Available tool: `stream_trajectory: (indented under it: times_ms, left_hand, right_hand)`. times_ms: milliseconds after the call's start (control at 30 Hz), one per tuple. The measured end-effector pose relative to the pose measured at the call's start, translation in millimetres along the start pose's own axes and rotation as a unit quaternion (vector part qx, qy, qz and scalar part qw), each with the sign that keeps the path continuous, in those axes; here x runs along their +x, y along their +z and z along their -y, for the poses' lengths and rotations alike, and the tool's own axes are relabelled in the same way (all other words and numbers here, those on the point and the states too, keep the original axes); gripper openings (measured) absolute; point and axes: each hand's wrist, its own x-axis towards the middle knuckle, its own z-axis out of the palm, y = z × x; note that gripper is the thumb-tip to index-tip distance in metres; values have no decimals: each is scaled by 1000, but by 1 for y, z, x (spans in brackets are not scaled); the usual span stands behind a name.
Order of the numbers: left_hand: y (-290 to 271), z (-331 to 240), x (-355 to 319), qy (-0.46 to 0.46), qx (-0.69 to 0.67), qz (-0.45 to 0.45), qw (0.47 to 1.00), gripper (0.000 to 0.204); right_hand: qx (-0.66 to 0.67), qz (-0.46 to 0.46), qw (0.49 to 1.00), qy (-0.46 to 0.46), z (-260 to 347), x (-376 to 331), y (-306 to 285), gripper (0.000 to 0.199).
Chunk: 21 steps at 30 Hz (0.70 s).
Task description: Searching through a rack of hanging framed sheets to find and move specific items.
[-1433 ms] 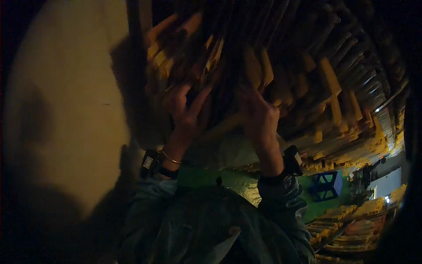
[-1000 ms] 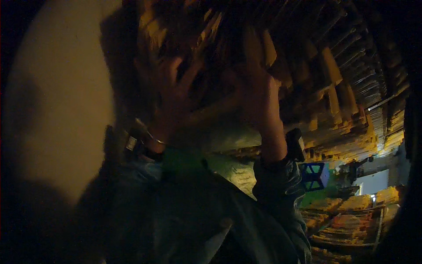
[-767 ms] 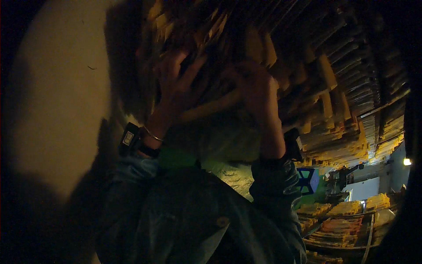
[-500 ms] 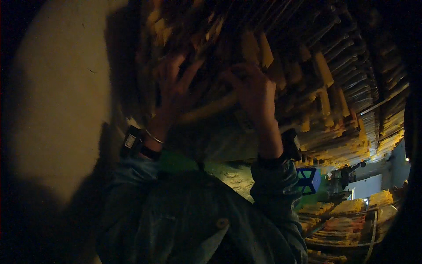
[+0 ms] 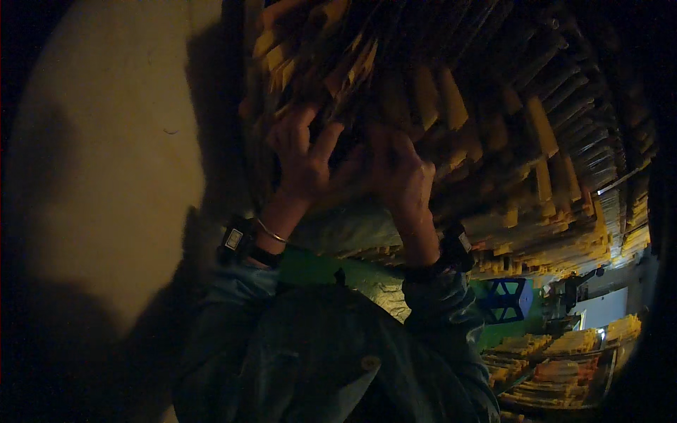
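Though dim, hands (image 5: 305, 166) (image 5: 407, 176) (slightly) closer together

We recorded a dark blue-green long-sleeved jacket (image 5: 310, 352), round button (image 5: 370, 362) in front. Left wrist (image 5: 284, 211) bore a black boxy unit (image 5: 247, 243), pale label (image 5: 234, 238), thin metallic bangle (image 5: 271, 232); right wrist (image 5: 421, 243), another black unit (image 5: 455, 252).

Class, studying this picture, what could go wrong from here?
The thin silvery metal bangle near the left hand might snag on the crowded, yellow-brown flat pieces. And because the light is dim, the right hand could knock a neighbouring piece by mistake.
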Motion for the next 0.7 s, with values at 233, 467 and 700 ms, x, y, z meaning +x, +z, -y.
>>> stream_trajectory:
  times_ms: [233, 467, 700]
  left_hand:
    - [4, 11, -5, 32, 62, -15, 997, 30]
    - [-2, 8, 4, -11, 73, -55, 996, 33]
    - [-4, 15, 12, -5, 69, -61, 996, 35]
  right_hand:
    - [-8, -31, 999, 38, -11, -2, -4, 21]
    - [4, 29, 995, 100, -23, -5, -13, 27]
    - [-12, -23, 996, 87, -22, -2, -11, 27]
